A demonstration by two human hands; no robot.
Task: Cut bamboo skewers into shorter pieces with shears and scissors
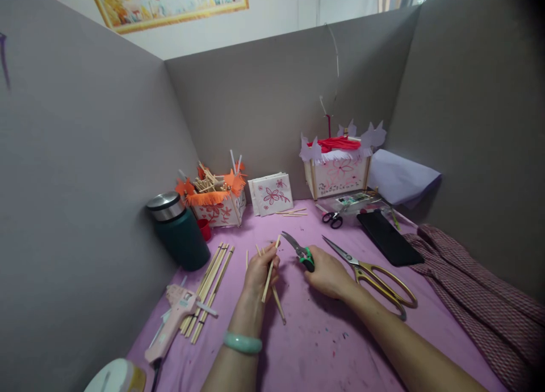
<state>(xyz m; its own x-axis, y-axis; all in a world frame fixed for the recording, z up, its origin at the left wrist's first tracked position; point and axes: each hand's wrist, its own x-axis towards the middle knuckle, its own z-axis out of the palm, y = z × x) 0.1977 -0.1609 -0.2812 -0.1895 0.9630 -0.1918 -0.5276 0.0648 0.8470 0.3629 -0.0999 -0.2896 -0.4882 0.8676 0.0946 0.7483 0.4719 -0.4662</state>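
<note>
My left hand (pixel 260 271), with a pale green bangle (pixel 242 342) at its wrist, is closed on thin wooden sticks (pixel 271 270). One stick slants up across the fingers, and another pokes out below the palm. To its right, my right hand (pixel 327 271) grips pruning shears (pixel 303 253) by their green and black handles. The shears' curved blade points up and left, close to the top end of the slanted stick. Whether blade and stick touch I cannot tell. Large gold-handled scissors (pixel 372 272) lie just right of my right hand.
Left: bundled sticks (pixel 213 287), a pink glue gun (pixel 172 318) and a dark green flask (pixel 181 236). Behind: an orange-fringed box (pixel 217 210), flower-drawn white panels (pixel 272 194) and a purple-fringed box (pixel 340 173). Right: small scissors (pixel 333 219), a black phone (pixel 389 238) and checked cloth (pixel 472 290). Grey partitions (pixel 289 96) surround the table.
</note>
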